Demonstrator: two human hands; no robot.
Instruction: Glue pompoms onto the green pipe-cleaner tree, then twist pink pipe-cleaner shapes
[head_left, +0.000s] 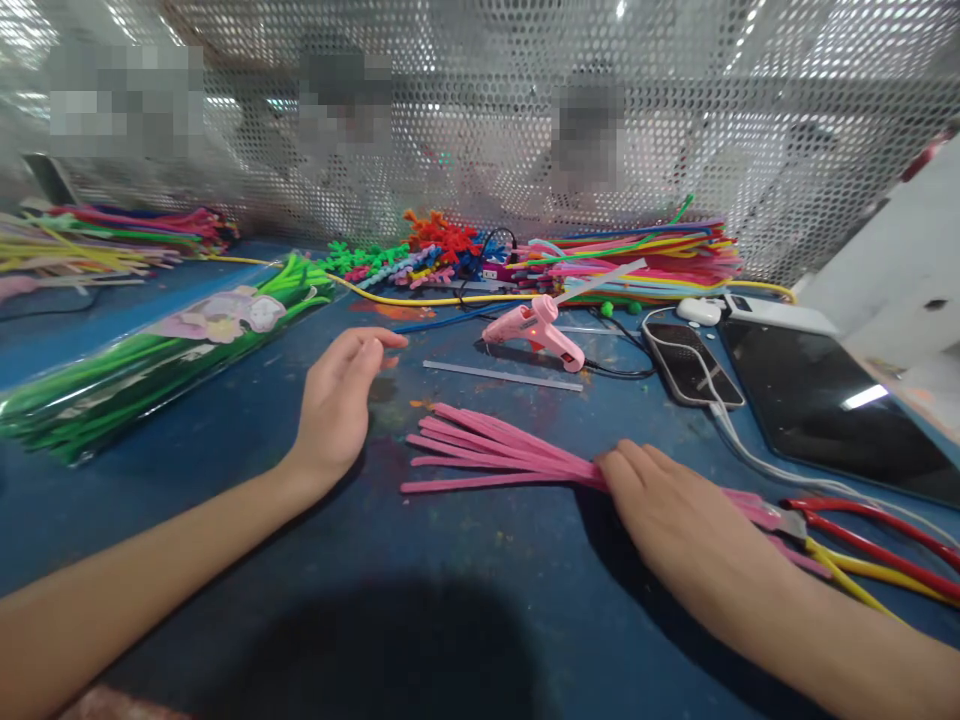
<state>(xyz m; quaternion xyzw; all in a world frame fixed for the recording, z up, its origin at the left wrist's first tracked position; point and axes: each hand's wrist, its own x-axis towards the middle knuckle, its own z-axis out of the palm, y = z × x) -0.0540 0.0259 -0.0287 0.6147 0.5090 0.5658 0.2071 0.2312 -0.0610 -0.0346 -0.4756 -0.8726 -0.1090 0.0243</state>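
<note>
We work on a blue table point(225, 470), its surface flat and a little stained with paint; along the far edge stands a perforated metal screen point(750, 100), and before it lie heaps of coloured pipe cleaners point(637, 260); at our left rests a long clear packet of green pipe cleaners point(150, 370), glossy and soft-looking; at the right lies a dark tablet point(825, 410), smooth and hard, and beside it a phone point(690, 365) with a white cable. The bundle of pink pipe cleaners point(487, 450) lies in the middle of the table, fanned out toward the left; we judge it very light, fuzzy outside with thin wire inside, so it bends easily and keeps the bend; it is not slippery, and we think the best hold is where the stems come together, not at the loose tips. Our right hand point(675, 520) lies flat on that gathered end, fingers together and pressing, not closed around it; our left hand point(337, 400) rests on the table apart from the bundle, fingers loosely extended and holding nothing. Behind lie a pink glue gun point(532, 330), hard plastic, a pale glue stick point(502, 376), and red-handled pliers point(862, 525).
</note>
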